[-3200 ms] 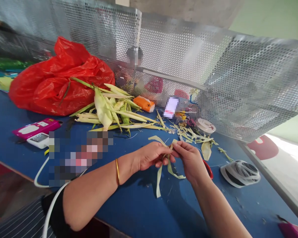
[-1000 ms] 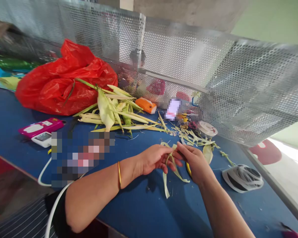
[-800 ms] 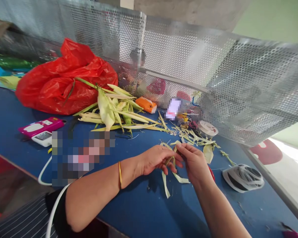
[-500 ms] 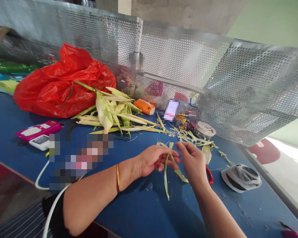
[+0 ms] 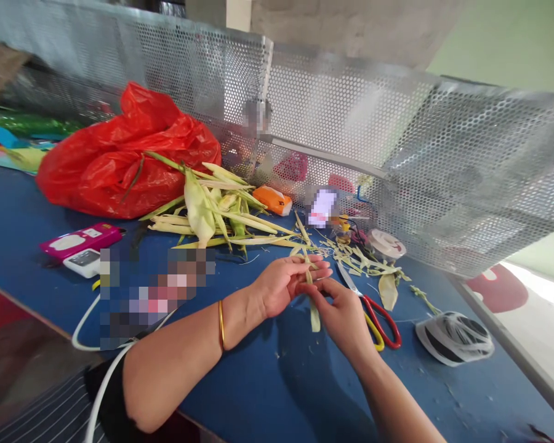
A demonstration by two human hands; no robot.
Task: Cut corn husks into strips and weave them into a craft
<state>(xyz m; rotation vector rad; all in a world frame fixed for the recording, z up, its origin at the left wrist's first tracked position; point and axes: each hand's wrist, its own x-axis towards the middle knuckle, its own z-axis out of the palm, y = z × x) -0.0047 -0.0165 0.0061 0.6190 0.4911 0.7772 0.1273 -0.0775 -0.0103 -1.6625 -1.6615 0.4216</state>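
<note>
Both hands meet over the blue table on a pale green leaf strip. My left hand, with a gold bangle on its wrist, has its fingers laid along the strip's upper part and holds it. Just below, my right hand pinches the same strip, whose short end hangs beneath the fingers. Red-and-yellow-handled scissors lie on the table right beside my right hand.
A pile of green leaves lies in front of a red plastic bag. Leaf scraps, an orange box, a white tape roll, a spool and pink and white devices lie around. A perforated metal screen closes the far side.
The long dangling strips are gone from under the hands; only a short end hangs now. Both hands shifted slightly, the right one lower, and the scissors beside it are uncovered.
</note>
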